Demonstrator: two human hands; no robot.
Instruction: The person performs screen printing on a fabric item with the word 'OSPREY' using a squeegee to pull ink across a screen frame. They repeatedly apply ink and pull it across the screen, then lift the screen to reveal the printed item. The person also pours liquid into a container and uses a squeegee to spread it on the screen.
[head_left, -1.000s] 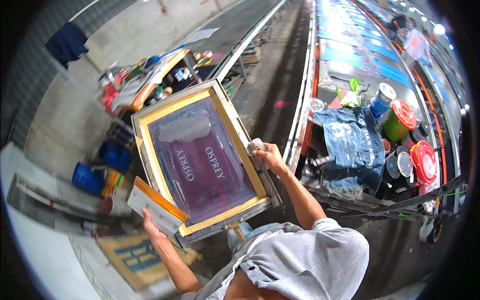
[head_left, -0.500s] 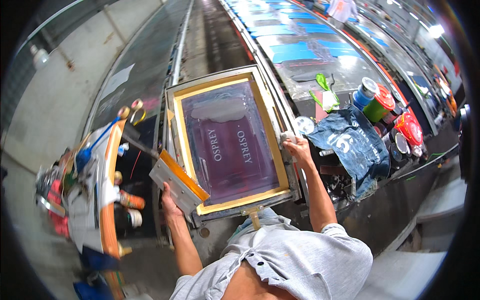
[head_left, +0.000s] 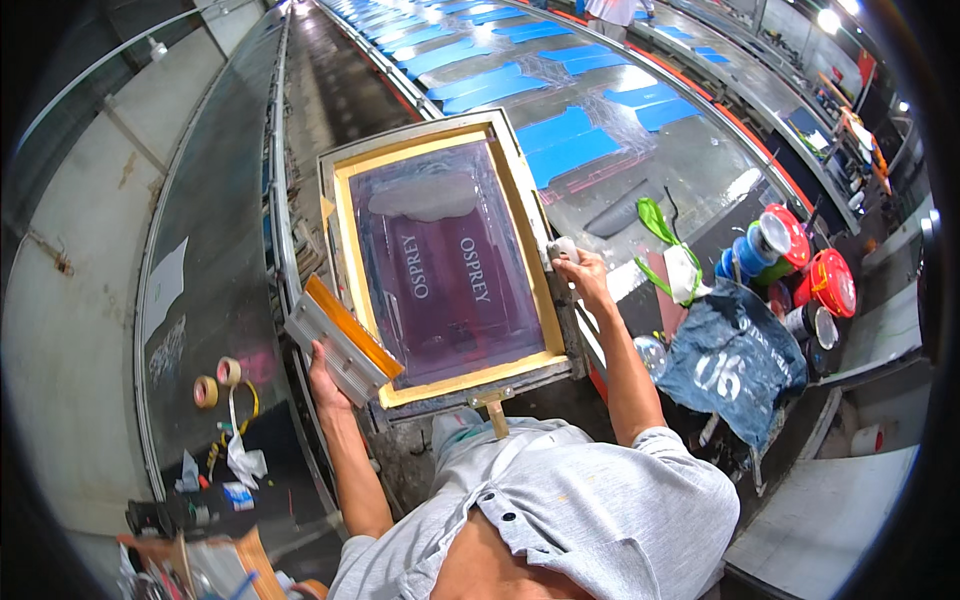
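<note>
My left hand [head_left: 328, 378] is closed on a squeegee [head_left: 340, 345] with a grey metal holder and an orange blade, tilted over the near left edge of a screen-printing frame [head_left: 470, 383]. The frame is edged in yellow tape, with a dark purple mesh [head_left: 450, 325] carrying pale lettering. A pool of pale grey ink [head_left: 425, 197] lies on the mesh toward its far end. At the frame's right side, my right hand [head_left: 585, 275] has its fingers closed round a small greyish-white lump [head_left: 562, 248]. What the lump is I cannot make out.
Blue fabric pieces [head_left: 565, 145] lie in rows on the long table to the right. Nearer are a printed dark blue cloth [head_left: 735, 360], a red-lidded bucket [head_left: 832, 282] and a green strap [head_left: 655, 220]. Tape rolls [head_left: 205, 391] sit on the left table. Another person [head_left: 608, 12] stands far off.
The frame and my hands have moved forward along the tables, and my view has swung right. Things on the left table have slid nearer. Both hands keep their holds.
</note>
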